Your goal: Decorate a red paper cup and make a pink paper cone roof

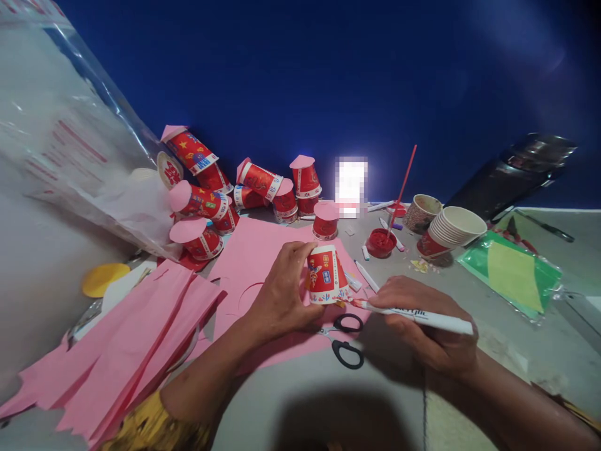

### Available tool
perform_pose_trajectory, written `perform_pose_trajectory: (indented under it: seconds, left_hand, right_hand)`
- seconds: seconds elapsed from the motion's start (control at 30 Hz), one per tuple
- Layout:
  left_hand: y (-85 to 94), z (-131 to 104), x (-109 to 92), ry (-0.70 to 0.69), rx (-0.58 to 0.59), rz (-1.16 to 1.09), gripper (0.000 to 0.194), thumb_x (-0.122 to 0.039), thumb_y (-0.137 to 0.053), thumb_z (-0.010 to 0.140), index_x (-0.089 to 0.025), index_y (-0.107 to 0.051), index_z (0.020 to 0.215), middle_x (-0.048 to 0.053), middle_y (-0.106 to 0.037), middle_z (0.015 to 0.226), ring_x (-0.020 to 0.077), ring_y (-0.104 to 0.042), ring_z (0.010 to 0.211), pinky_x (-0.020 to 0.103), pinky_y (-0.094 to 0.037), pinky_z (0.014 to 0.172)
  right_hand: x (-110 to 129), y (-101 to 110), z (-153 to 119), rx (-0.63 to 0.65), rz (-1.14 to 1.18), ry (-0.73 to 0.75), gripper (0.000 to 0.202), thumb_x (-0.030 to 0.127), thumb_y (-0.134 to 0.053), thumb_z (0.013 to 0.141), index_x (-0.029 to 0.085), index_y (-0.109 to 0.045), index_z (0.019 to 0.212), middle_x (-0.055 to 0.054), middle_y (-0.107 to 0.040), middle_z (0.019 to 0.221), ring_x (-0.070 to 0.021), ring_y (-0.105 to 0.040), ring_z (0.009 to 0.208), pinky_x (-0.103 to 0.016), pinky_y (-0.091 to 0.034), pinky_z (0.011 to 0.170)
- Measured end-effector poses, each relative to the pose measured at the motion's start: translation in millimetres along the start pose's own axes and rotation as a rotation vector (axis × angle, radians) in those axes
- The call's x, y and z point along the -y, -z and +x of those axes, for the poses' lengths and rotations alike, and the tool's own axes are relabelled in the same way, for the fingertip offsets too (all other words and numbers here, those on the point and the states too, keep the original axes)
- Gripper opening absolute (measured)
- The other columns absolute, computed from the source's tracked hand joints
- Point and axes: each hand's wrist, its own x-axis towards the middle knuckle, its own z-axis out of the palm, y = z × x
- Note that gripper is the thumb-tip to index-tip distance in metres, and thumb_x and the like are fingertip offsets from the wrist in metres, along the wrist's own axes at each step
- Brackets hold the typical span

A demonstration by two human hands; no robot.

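Observation:
My left hand (282, 288) is wrapped round a red printed paper cup (322, 274), which is upside down with its rim low. My right hand (427, 326) grips a white acrylic marker (436, 321), its red tip at the cup's lower right edge. Coloured marks run along the white band near the rim. Beneath the hands lies a pink paper sheet (277, 250) with curved cuts in it. Black-handled scissors (348, 354) rest just below the cup, their blades partly hidden. One red cup with a round pink paper top (325, 220) stands just behind.
Several red cups with pink tops (200, 241) are piled at the back left, beside a plastic bag (70, 125). Pink paper strips (126, 351) lie left. Toward the right are a red paint pot (381, 243), stacked paper cups (453, 228), a black flask (511, 169) and a green packet (511, 275).

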Motion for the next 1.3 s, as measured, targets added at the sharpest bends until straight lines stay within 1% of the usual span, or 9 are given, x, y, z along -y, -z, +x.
perform_pose_trajectory:
  seconds: [0.2, 0.4, 0.6, 0.83, 1.0, 1.13, 1.3]
  left_hand:
    - [-1.4, -0.9, 0.3, 0.007, 0.009, -0.008, 0.086, -0.037, -0.087, 0.072, -0.020, -0.041, 0.142, 0.013, -0.050, 0.132, 0.0320, -0.053, 0.127, 0.051, -0.050, 0.107]
    - [-2.7, -2.2, 2.4, 0.002, 0.013, 0.003, 0.086, -0.037, -0.087, 0.073, -0.020, -0.040, 0.142, 0.013, -0.050, 0.133, 0.0317, -0.052, 0.128, 0.050, -0.050, 0.107]
    - [-3.3, -1.9, 2.6, -0.003, 0.009, 0.003, 0.087, -0.037, -0.087, 0.073, -0.022, -0.040, 0.143, 0.013, -0.049, 0.132, 0.0317, -0.052, 0.127, 0.050, -0.051, 0.107]
    - [-2.4, -3.1, 0.3, 0.056, 0.025, -0.019, 0.088, -0.038, -0.087, 0.071, -0.021, -0.040, 0.143, 0.013, -0.045, 0.131, 0.0322, -0.052, 0.126, 0.051, -0.052, 0.106]
    - [-1.9, -3.4, -0.6, 0.109, 0.048, -0.027, 0.088, -0.038, -0.087, 0.070, -0.022, -0.040, 0.144, 0.012, -0.043, 0.130, 0.0331, -0.052, 0.127, 0.052, -0.053, 0.107]
    - [-1.8, -4.4, 0.5, 0.114, 0.050, -0.023, 0.090, -0.039, -0.088, 0.069, -0.022, -0.040, 0.144, 0.012, -0.043, 0.129, 0.0328, -0.052, 0.127, 0.052, -0.053, 0.107]
    - [-1.9, -4.3, -0.1, 0.113, 0.052, -0.019, 0.091, -0.039, -0.088, 0.068, -0.022, -0.041, 0.144, 0.012, -0.043, 0.129, 0.0319, -0.052, 0.126, 0.050, -0.054, 0.106]
  right_hand:
    - [-4.8, -2.7, -1.7, 0.007, -0.005, -0.011, 0.026, 0.007, -0.063, 0.090, 0.014, -0.074, 0.112, -0.010, -0.080, 0.086, -0.0211, -0.074, 0.075, -0.032, -0.061, 0.069]
    - [-6.2, -4.4, -4.1, -0.010, 0.020, -0.028, 0.024, 0.008, -0.064, 0.091, 0.015, -0.075, 0.112, -0.009, -0.080, 0.086, -0.0209, -0.074, 0.074, -0.033, -0.061, 0.069]
    - [-9.1, 0.1, -5.6, -0.076, 0.020, -0.071, 0.023, 0.009, -0.066, 0.091, 0.017, -0.076, 0.109, -0.008, -0.079, 0.085, -0.0193, -0.073, 0.073, -0.032, -0.061, 0.070]
    - [-6.3, -1.5, -3.9, -0.043, 0.000, -0.089, 0.024, 0.007, -0.064, 0.088, 0.017, -0.076, 0.106, -0.007, -0.079, 0.083, -0.0195, -0.073, 0.071, -0.032, -0.061, 0.067]
    - [-2.4, -2.3, -3.4, -0.062, -0.047, -0.127, 0.024, 0.006, -0.063, 0.084, 0.019, -0.074, 0.101, -0.006, -0.077, 0.082, -0.0207, -0.073, 0.072, -0.034, -0.062, 0.069]
    - [-1.4, -2.0, -1.8, -0.036, -0.031, -0.094, 0.026, 0.003, -0.061, 0.083, 0.018, -0.072, 0.102, -0.007, -0.075, 0.080, -0.0209, -0.071, 0.072, -0.036, -0.061, 0.069]
    - [-1.1, -1.0, 0.8, -0.008, -0.035, -0.045, 0.028, 0.001, -0.059, 0.083, 0.017, -0.071, 0.103, -0.008, -0.074, 0.080, -0.0205, -0.071, 0.073, -0.035, -0.060, 0.068]
